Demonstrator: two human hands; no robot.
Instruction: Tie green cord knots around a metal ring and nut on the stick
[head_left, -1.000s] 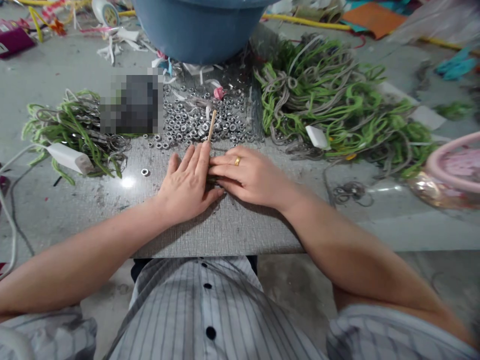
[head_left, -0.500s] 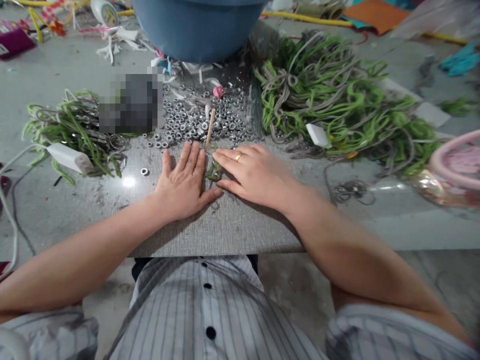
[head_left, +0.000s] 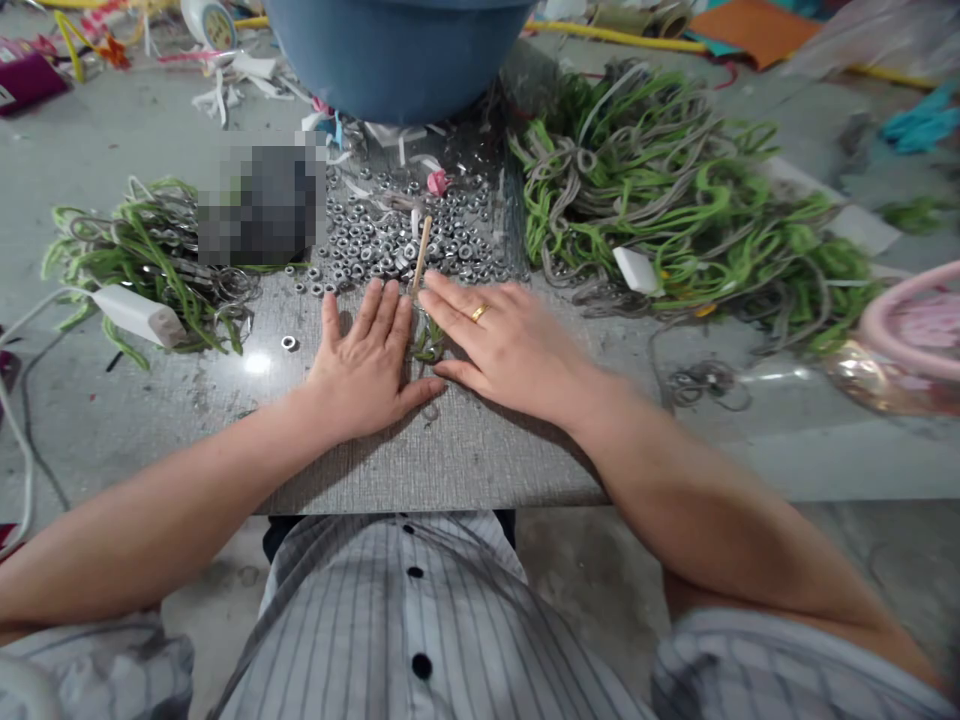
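My left hand (head_left: pixel 362 365) lies flat on the grey table (head_left: pixel 450 465), palm down with its fingers spread. Opposite it, my right hand (head_left: pixel 506 345) also rests flat, a gold ring (head_left: pixel 479 312) on one finger. Between the two hands are small green scraps of yarn (head_left: pixel 428 342). A thin wooden stick (head_left: pixel 422 252) stands just beyond the fingertips. Many silver metal nuts (head_left: pixel 360 240) are scattered past my hands, and a single nut (head_left: pixel 289 343) lies left of my left hand. Neither hand holds anything that I can see.
A blue tub (head_left: pixel 397 60) stands at the back. Bundles of green and grey cord lie on the right (head_left: pixel 675 190) and on the left (head_left: pixel 142 230). A white plastic block (head_left: pixel 140 315) with a cable is beside the left bundle. At far right sits a pink-rimmed item (head_left: pixel 915 320).
My right hand's fingertips have shifted slightly forward, away from my body. My left hand stays almost in place.
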